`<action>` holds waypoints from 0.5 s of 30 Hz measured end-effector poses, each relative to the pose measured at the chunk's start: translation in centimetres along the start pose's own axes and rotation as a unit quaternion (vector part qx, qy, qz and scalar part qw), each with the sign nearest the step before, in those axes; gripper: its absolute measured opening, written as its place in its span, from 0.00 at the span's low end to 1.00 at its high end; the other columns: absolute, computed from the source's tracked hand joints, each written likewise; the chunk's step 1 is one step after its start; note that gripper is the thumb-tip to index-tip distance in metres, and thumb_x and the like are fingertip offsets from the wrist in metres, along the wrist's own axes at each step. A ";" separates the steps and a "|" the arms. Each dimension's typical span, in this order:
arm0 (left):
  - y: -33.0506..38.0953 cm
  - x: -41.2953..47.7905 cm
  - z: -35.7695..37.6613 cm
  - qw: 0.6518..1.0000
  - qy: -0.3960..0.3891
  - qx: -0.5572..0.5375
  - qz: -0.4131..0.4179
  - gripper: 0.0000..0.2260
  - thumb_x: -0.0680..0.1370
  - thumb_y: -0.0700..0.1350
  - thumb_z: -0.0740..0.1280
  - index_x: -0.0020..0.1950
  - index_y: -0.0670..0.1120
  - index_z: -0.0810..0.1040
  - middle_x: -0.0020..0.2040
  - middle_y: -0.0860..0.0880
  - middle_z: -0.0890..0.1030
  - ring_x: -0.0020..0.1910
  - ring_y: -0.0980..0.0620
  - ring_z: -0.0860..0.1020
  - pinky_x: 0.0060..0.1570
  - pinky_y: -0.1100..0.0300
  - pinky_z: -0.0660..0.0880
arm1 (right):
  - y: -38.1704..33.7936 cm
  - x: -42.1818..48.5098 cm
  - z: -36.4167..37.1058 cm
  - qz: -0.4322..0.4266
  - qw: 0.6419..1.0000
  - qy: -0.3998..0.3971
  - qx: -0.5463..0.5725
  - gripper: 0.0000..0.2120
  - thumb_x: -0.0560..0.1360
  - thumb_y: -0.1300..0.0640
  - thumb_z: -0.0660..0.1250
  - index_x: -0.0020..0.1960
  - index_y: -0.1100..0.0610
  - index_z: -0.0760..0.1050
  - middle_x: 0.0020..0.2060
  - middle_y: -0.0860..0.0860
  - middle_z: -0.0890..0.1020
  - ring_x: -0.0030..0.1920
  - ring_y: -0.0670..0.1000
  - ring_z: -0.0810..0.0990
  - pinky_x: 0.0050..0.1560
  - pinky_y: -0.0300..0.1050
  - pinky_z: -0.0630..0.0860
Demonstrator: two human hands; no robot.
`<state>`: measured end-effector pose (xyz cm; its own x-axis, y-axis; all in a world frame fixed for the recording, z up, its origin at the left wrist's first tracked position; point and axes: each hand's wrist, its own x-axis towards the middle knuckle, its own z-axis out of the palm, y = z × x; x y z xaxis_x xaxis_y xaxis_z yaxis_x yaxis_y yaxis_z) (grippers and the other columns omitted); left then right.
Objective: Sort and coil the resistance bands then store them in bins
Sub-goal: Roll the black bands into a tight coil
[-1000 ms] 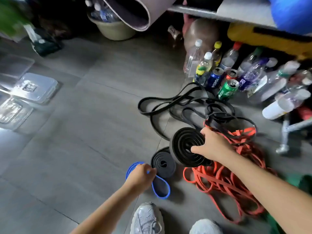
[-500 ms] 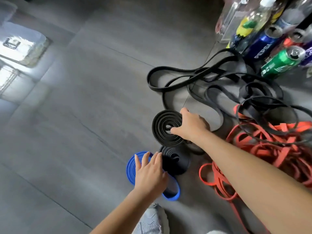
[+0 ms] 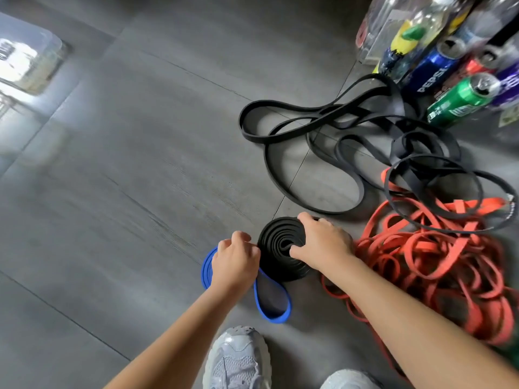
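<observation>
Down on the floor [image 3: 126, 164], just ahead of the shoe [image 3: 238, 357]: gripping the black coil [image 3: 276, 240] with the right hand [image 3: 323, 245], thumb dipped into the centre, fingers hooked over the far rim. Left hand [image 3: 234, 261] curled against the coil's left rim, above the blue band [image 3: 273, 310]; impossible to tell whether pinching anything.

Half a second back, had that left hand spread flat over the blue band, and held the coil further out, beyond a smaller black coil. Now brought in and, judging by the black edge [image 3: 297, 272] beneath, set on top of that smaller one, though not certain. Blue band half loose, one loop trailing toward the shoe.

For the task: two black coils apparently gathered into one stack, ready for carrying to the bin [image 3: 31, 60], well apart at far left. Yet to coil: loose black bands [image 3: 309, 130] and the orange tangle [image 3: 435, 262] near the cans [image 3: 460, 99].
</observation>
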<state>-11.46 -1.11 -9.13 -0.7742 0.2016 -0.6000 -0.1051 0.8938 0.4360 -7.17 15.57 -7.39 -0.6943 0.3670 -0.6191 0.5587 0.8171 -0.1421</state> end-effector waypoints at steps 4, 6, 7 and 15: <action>0.8 -0.1 0.3 0.992 -0.013 0.121 0.045 0.23 0.75 0.62 0.60 0.64 0.50 0.67 0.55 0.53 0.79 0.64 0.46 0.65 0.54 0.53 0.65 | 0.5 -0.2 0.7 -0.015 1.000 0.006 0.007 0.29 0.68 0.39 0.67 0.66 0.42 0.61 0.58 0.54 0.74 0.58 0.59 0.76 0.51 0.50 0.71; 0.9 -0.3 0.4 0.982 -0.015 0.177 0.068 0.21 0.75 0.62 0.61 0.62 0.51 0.68 0.57 0.53 0.78 0.62 0.46 0.64 0.52 0.53 0.62 | 0.9 0.1 0.9 -0.010 0.999 -0.013 0.050 0.30 0.68 0.38 0.68 0.67 0.39 0.61 0.59 0.53 0.73 0.60 0.58 0.74 0.54 0.50 0.71; 1.0 -0.2 0.4 0.980 -0.013 0.185 0.071 0.21 0.75 0.61 0.62 0.63 0.52 0.67 0.58 0.53 0.77 0.62 0.46 0.64 0.53 0.52 0.62 | 1.3 0.2 0.9 -0.012 0.997 -0.026 0.071 0.32 0.67 0.38 0.69 0.67 0.39 0.61 0.60 0.52 0.72 0.61 0.57 0.74 0.56 0.50 0.71; 2.7 0.0 0.7 0.979 -0.063 0.135 0.140 0.34 0.73 0.47 0.65 0.75 0.54 0.53 0.69 0.48 0.66 0.65 0.43 0.67 0.59 0.51 0.69 | 4.4 0.1 1.1 0.012 0.966 -0.022 0.257 0.26 0.65 0.48 0.76 0.60 0.52 0.73 0.58 0.51 0.78 0.57 0.51 0.76 0.54 0.42 0.71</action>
<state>-11.32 1.59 -8.39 -0.6642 0.4871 -0.5670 0.2828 0.8659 0.4126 -4.26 18.65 -8.90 -0.6641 0.3553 -0.6578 0.7344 0.4747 -0.4851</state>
